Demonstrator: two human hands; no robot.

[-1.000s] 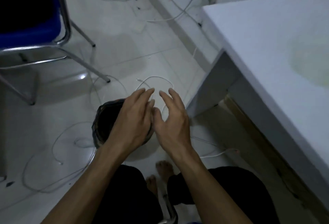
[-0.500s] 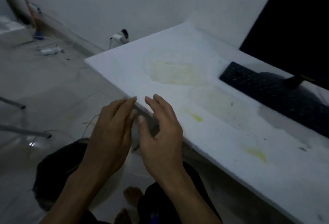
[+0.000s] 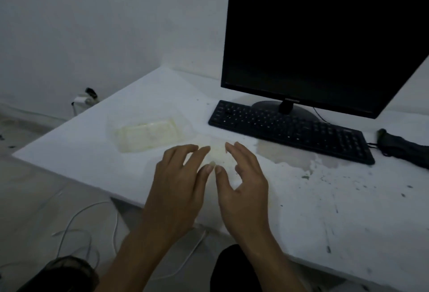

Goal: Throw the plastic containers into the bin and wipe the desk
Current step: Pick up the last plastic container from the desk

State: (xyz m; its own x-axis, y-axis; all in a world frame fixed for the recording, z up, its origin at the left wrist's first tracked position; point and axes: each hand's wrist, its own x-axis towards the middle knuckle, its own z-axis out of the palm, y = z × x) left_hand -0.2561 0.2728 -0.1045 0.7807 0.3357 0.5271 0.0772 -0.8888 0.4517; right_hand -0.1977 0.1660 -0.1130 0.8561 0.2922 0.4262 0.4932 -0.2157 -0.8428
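Note:
A clear plastic container (image 3: 146,136) with yellowish residue lies on the white desk (image 3: 69,152) near its left corner. Both my hands hover over the desk's front part, fingers spread and loosely bent, holding nothing. My left hand (image 3: 178,189) is just right of that container. My right hand (image 3: 241,180) is beside it, thumbs almost meeting. Between the fingertips a pale translucent patch (image 3: 219,153) shows on the desk; whether it is a second container I cannot tell. The dark bin (image 3: 65,273) stands on the floor at the lower left, mostly cut off.
A black keyboard (image 3: 290,129) and a dark monitor (image 3: 325,43) stand behind my hands. A wet spill (image 3: 292,157) and specks mark the desk to the right. A dark folded object (image 3: 406,150) lies at the far right. White cables (image 3: 88,222) trail on the floor.
The view swung up from the bin on the floor to the desk. Both empty hands moved from above the bin to above the desk, near the container.

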